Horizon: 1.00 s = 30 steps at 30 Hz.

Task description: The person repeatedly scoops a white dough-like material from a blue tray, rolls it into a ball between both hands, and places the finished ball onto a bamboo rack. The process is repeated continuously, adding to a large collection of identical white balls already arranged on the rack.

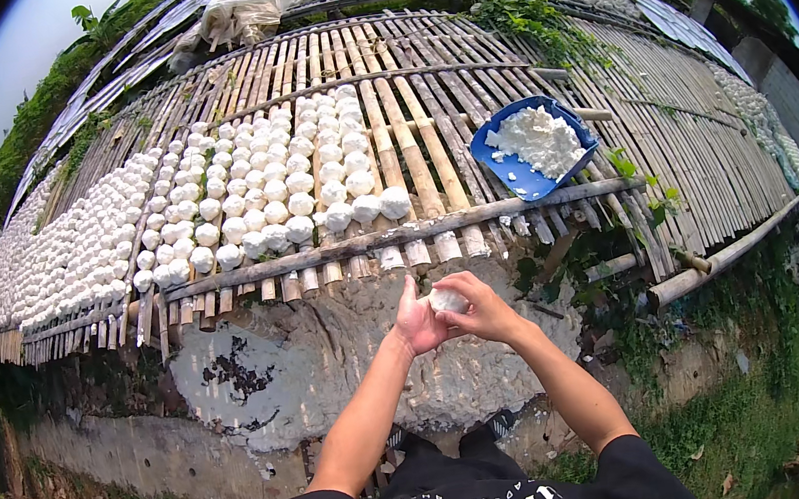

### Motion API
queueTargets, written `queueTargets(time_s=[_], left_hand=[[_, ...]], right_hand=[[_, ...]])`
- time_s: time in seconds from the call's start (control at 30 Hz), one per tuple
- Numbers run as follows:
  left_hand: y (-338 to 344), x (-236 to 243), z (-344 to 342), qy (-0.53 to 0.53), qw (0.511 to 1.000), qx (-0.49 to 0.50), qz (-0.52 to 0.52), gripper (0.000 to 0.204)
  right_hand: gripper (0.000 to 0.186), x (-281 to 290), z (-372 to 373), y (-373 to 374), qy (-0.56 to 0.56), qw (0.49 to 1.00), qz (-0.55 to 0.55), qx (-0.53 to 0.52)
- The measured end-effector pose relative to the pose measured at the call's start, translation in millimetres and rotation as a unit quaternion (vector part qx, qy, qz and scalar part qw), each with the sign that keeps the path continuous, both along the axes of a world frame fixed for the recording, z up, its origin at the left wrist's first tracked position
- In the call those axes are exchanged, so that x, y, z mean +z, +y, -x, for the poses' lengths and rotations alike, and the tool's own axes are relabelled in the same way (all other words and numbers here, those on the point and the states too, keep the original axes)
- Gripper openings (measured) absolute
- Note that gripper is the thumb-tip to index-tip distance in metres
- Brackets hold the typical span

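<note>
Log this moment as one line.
left hand: against white ball | right hand: around same ball | blue tub, white mash inside: on bamboo rack

We're in an open-air work yard here, slatted bamboo racks [445, 173] of white balls [301, 204] stretching beyond the left hand [418, 326], grass [736, 427] to its right.

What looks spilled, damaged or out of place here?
White smears coat some ends of the long, pale bamboo slats, outside the blue plastic container with its crumbly white mass; they look like possible spillage.
</note>
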<state>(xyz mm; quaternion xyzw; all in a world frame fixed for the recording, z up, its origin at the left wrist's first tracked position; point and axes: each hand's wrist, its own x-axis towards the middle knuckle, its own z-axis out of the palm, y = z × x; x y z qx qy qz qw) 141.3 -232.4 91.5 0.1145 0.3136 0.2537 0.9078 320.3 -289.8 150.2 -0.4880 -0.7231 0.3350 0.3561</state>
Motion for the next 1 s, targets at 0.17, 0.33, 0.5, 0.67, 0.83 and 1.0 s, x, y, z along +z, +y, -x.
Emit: queueTargets(time_s=[0.17,0.33,0.5,0.67,0.83,1.0], left_hand=[[103,-30,29,0.556,0.627,0.094,-0.537,0.052],[202,-76,76,0.597,0.496,0.086,-0.624,0.019],[212,-113,77,0.626,0.455,0.132,-0.62,0.024],[213,-113,75,0.634,0.412,0.144,-0.638,0.024],[214,-106,75,0.649,0.419,0.13,-0.621,0.023],[211,-106,75,0.648,0.419,0.13,-0.623,0.024]], right_hand=[[0.05,-47,-10,53,0.314,0.883,0.281,-0.208],[0.054,-50,-17,180,0.276,0.932,0.181,-0.148],[0.056,-58,-6,330,-0.038,0.991,0.0,-0.129],[0.056,-87,23,425,-0.188,0.981,0.017,-0.053],[0.055,-105,-2,437,-0.232,0.97,0.075,0.002],[0.056,-97,-190,423,-0.248,0.861,-0.087,-0.436]])
